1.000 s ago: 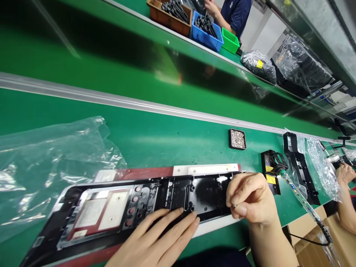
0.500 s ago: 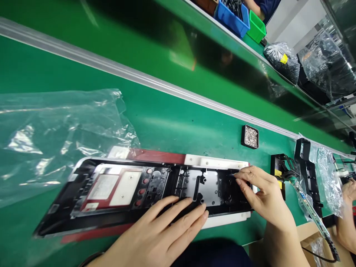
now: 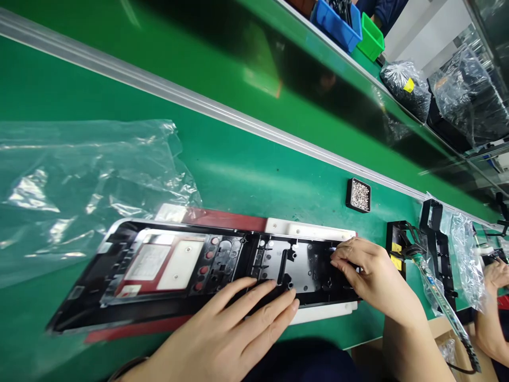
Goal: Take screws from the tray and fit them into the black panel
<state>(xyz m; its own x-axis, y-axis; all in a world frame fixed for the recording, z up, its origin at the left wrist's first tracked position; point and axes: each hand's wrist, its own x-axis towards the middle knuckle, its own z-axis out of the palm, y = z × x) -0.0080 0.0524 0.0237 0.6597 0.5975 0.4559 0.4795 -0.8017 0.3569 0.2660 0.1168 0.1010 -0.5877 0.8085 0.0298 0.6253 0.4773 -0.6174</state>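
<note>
A long black plastic panel (image 3: 186,268) with cut-outs lies on a red and white fixture (image 3: 310,231) on the green bench. My left hand (image 3: 234,331) rests flat on the panel's near edge, fingers spread. My right hand (image 3: 368,273) sits on the panel's right end, its fingertips pinched together on a small spot there; what they pinch is too small to make out.
A clear plastic bag (image 3: 79,180) lies left of the panel. A small black tray of screws (image 3: 359,195) stands behind the right hand. A black tool holder (image 3: 400,249) and a soldering iron (image 3: 435,286) lie to the right. Another person's hand (image 3: 493,273) works at far right. Bins (image 3: 338,26) stand far back.
My right hand has opened from a fist at the panel's corner and reached onto the panel's right end, fingertips pinching. The view has swung left and down. My left hand has stayed put.
</note>
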